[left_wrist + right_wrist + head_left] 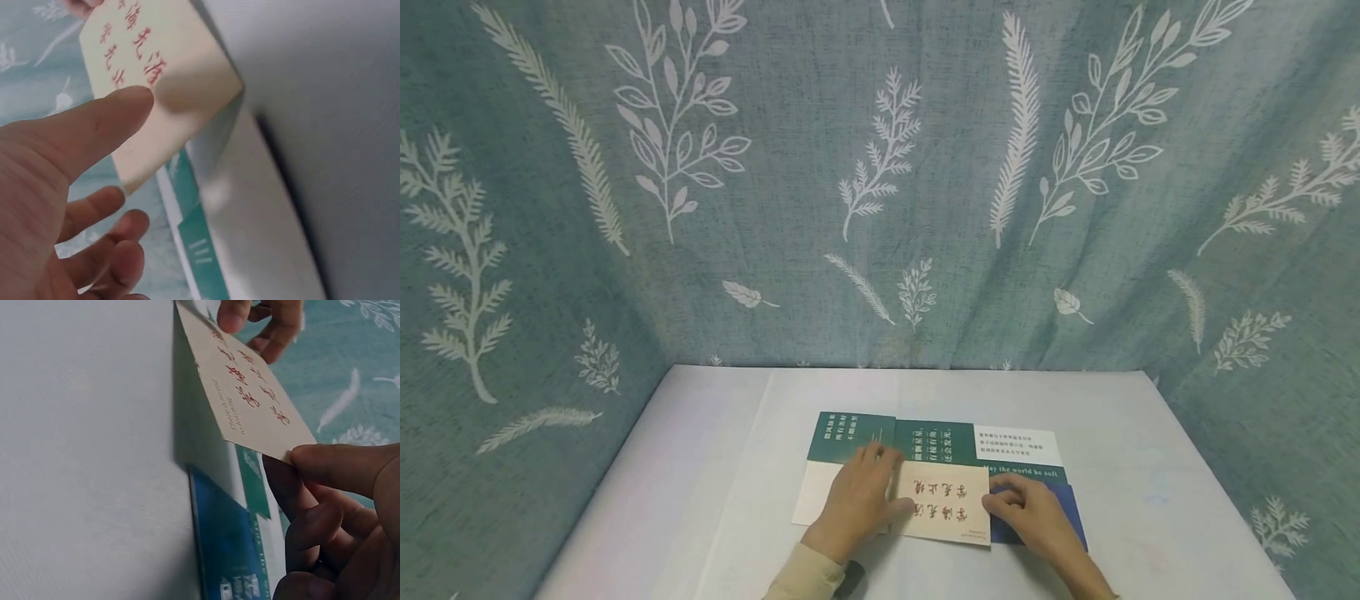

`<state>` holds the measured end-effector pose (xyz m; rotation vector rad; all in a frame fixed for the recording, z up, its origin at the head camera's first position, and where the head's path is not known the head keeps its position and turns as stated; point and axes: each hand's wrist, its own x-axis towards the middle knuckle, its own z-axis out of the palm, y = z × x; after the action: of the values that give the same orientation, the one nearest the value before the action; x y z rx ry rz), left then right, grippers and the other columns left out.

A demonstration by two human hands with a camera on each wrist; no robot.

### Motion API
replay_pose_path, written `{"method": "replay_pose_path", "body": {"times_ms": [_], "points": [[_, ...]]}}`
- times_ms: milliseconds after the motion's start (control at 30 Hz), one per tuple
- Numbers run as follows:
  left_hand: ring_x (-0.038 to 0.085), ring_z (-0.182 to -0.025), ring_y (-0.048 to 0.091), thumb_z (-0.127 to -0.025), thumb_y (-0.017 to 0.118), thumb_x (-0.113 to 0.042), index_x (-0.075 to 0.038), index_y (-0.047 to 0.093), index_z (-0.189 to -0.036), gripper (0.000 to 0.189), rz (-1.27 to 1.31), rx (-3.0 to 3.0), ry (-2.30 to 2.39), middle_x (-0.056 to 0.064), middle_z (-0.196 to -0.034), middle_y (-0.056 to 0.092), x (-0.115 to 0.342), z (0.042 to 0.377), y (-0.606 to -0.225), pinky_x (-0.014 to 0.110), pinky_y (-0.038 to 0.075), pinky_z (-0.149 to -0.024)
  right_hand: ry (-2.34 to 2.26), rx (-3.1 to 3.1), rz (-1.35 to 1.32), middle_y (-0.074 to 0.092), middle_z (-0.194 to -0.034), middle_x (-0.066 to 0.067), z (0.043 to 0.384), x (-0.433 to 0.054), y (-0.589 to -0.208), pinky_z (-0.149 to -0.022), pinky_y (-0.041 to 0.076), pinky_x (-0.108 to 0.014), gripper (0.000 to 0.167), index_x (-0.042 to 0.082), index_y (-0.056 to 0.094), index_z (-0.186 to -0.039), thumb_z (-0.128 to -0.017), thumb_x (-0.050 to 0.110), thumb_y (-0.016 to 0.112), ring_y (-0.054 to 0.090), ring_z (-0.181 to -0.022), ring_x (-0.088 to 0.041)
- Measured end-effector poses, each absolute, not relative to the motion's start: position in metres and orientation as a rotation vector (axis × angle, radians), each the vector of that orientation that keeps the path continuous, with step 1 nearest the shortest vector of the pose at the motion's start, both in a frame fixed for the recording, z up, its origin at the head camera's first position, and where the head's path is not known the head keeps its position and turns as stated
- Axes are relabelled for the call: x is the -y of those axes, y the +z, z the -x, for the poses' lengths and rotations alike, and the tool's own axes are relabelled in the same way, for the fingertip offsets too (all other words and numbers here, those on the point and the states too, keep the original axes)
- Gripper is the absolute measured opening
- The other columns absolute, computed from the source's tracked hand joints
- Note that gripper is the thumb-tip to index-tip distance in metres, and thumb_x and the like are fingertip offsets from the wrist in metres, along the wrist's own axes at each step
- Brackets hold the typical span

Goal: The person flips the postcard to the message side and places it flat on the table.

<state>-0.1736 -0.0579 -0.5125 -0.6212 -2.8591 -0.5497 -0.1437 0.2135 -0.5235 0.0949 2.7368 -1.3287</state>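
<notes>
Between the left and right edges of the white table (1165, 517), a group of cards in two rows, all nearer to the right edge than the left one.

Main item: cream card (940, 492) with red characters and small English lines at one corner. Position: middle of the near row, raised and tilted in both wrist views.

Right hand (1030, 508): thumb on top, bent fingers below, pinching the cream card at its right edge.

Left hand (861, 496): thumb over the card's left part, other fingers bent near its far left corner. Cannot tell whether they grip or only touch it.

Far row, left to right: left green card (831, 446) with pale characters; middle green card (936, 442), close beside it; right green card (1018, 454), with a white printed panel and an English line along its near part. This row lies nearest the table's far edge, apart from it.

Near row: pale card (815, 496) on the left, blue card (1071, 508) on the right.

Obstructions: left hand hides part of the pale card and a near corner of the left green card; right hand covers part of the blue card. Cream card overhangs the blue card's left side as seen from the head.

Surroundings: beige sleeve (805, 575) on the left arm, dark object (850, 581) beside it. Leaf-patterned curtain (895, 275) behind the table's far edge and along both sides.
</notes>
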Motion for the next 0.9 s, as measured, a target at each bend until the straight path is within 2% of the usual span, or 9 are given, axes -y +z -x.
{"method": "replay_pose_path", "body": {"times_ms": [133, 233, 367, 467, 633, 700, 900], "points": [[0.028, -0.103, 0.063, -0.080, 0.086, -0.038, -0.009, 0.060, -0.134, 0.067, 0.573, 2.799, -0.579, 0.012, -0.119, 0.063, 0.067, 0.175, -0.508, 0.043, 0.056, -0.081, -1.366, -2.718, -0.076, 0.075, -0.084, 0.005, 0.143, -0.217, -0.517, -0.073, 0.052, -0.039, 0.027, 0.010, 0.071, -0.112, -0.089, 0.025, 0.077, 0.064, -0.075, -0.013], [0.025, -0.097, 0.065, -0.085, 0.083, -0.034, -0.008, 0.061, -0.133, 0.059, 0.518, 2.732, -0.599, 0.009, -0.113, 0.066, 0.076, 0.177, -0.503, 0.040, 0.057, -0.075, -1.374, -2.731, -0.064, 0.075, -0.085, 0.004, 0.142, -0.221, -0.511, -0.073, 0.054, -0.041, 0.027, 0.009, 0.071, -0.112, -0.091, 0.026, 0.076, 0.068, -0.078, -0.017], [0.018, -0.091, 0.065, -0.089, 0.079, -0.033, -0.010, 0.063, -0.131, 0.050, 0.457, 2.674, -0.644, 0.002, -0.103, 0.069, 0.088, 0.177, -0.496, 0.034, 0.055, -0.069, -1.348, -2.792, -0.056, 0.076, -0.090, 0.002, 0.141, -0.225, -0.504, -0.084, 0.055, -0.052, 0.029, 0.008, 0.070, -0.112, -0.092, 0.029, 0.075, 0.072, -0.091, -0.022], [0.014, -0.083, 0.064, -0.091, 0.077, -0.033, -0.011, 0.065, -0.130, 0.047, 0.425, 2.659, -0.702, -0.002, -0.097, 0.070, 0.095, 0.174, -0.493, 0.028, 0.051, -0.062, -1.357, -2.794, -0.064, 0.077, -0.091, 0.002, 0.141, -0.225, -0.501, -0.087, 0.053, -0.056, 0.032, 0.007, 0.070, -0.114, -0.092, 0.030, 0.074, 0.072, -0.093, -0.024], [0.006, -0.060, 0.050, -0.095, 0.072, -0.032, -0.008, 0.065, -0.130, 0.044, 0.375, 2.709, -0.851, -0.006, -0.091, 0.070, 0.095, 0.169, -0.496, 0.022, 0.040, -0.048, -1.438, -2.746, -0.070, 0.076, -0.087, 0.004, 0.138, -0.225, -0.500, -0.088, 0.054, -0.053, 0.030, 0.007, 0.070, -0.114, -0.092, 0.028, 0.074, 0.072, -0.090, -0.018], [0.002, -0.057, 0.045, -0.098, 0.067, -0.035, -0.009, 0.066, -0.129, 0.041, 0.357, 2.744, -0.879, -0.005, -0.090, 0.071, 0.093, 0.167, -0.498, 0.021, 0.039, -0.048, -1.477, -2.720, -0.048, 0.076, -0.086, 0.005, 0.138, -0.224, -0.501, -0.086, 0.055, -0.049, 0.029, 0.007, 0.070, -0.113, -0.092, 0.027, 0.074, 0.071, -0.089, -0.016], [0.002, -0.067, 0.052, -0.105, 0.050, -0.047, -0.012, 0.070, -0.122, 0.044, 0.338, 2.828, -0.953, -0.004, -0.092, 0.071, 0.083, 0.160, -0.508, 0.024, 0.044, -0.058, -1.540, -2.648, 0.021, 0.076, -0.087, 0.004, 0.139, -0.223, -0.505, -0.078, 0.052, -0.035, 0.031, 0.007, 0.069, -0.114, -0.092, 0.028, 0.075, 0.067, -0.083, -0.013]]}}
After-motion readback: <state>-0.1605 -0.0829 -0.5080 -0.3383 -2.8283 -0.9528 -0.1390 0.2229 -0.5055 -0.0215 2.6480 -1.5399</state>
